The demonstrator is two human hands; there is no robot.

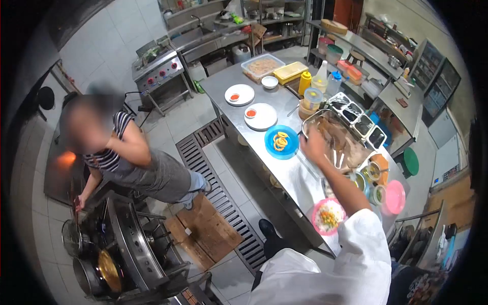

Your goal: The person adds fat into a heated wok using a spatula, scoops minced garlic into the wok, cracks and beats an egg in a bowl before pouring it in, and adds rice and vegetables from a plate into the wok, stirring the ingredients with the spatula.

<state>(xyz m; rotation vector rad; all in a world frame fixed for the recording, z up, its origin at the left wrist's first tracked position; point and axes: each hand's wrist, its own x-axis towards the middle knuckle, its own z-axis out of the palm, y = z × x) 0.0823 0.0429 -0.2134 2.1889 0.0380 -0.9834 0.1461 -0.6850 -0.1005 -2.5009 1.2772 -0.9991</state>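
My right hand (313, 145) reaches in from a white sleeve, over the near edge of a metal tray (367, 152) lined with brown paper. Its fingers are not clear enough to show a grip. White-handled tongs (337, 158) lie in that tray. Left of the hand is a blue plate (291, 150) with golden fried rings (280, 142). Below my forearm stands a pink plate (316, 223) holding white rice topped with diced vegetables (329, 217). My left hand is out of view.
Two white plates (264, 124) with small cups of red sauce stand further left on the steel table (229, 91). Squeeze bottles (305, 83) and a white container rack (351, 109) line the far side. A co-worker (157, 175) stands at the stove (145, 244), left.
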